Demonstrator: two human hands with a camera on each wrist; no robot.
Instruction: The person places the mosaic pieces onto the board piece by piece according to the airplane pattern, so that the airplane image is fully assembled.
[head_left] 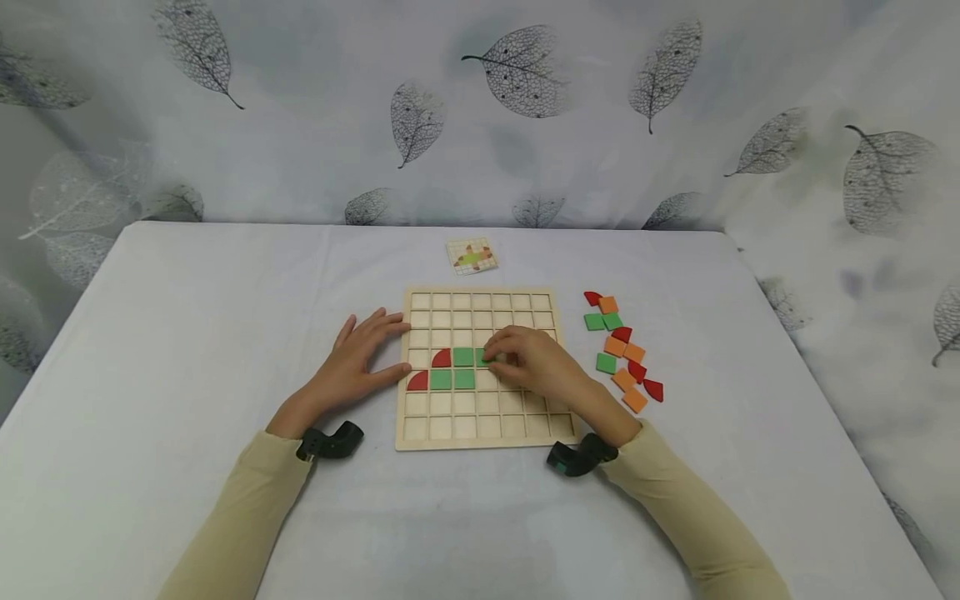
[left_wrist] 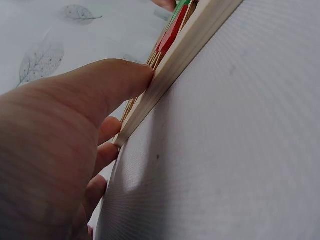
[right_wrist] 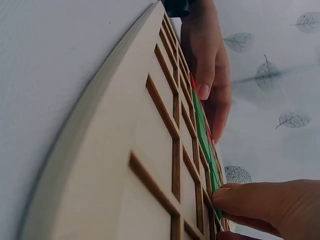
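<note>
A wooden grid board (head_left: pixel 480 445) lies flat on the table. My left hand (head_left: pixel 348 362) touches its left rim with thumb and fingertips, the fingers spread and fairly straight. Over the middle of the board, my right hand (head_left: pixel 543 362) pinches a green square tile (head_left: pixel 482 357) at a cell; the fingers partly cover it, and whether it sits fully down I cannot tell. Left of it in the same row are a green square (head_left: pixel 462 357) and a red quarter-circle tile (head_left: pixel 442 358). The row below holds another red quarter-circle (head_left: pixel 417 381) and two green squares (head_left: pixel 440 380).
Loose tiles lie scattered on the table right of the board: orange squares (head_left: pixel 634 401), green squares (head_left: pixel 607 363) and red quarter-circles (head_left: pixel 653 390). Behind the board lies a small pattern card (head_left: pixel 472 256). A leaf-printed cloth (head_left: pixel 300 108) hangs behind the white table.
</note>
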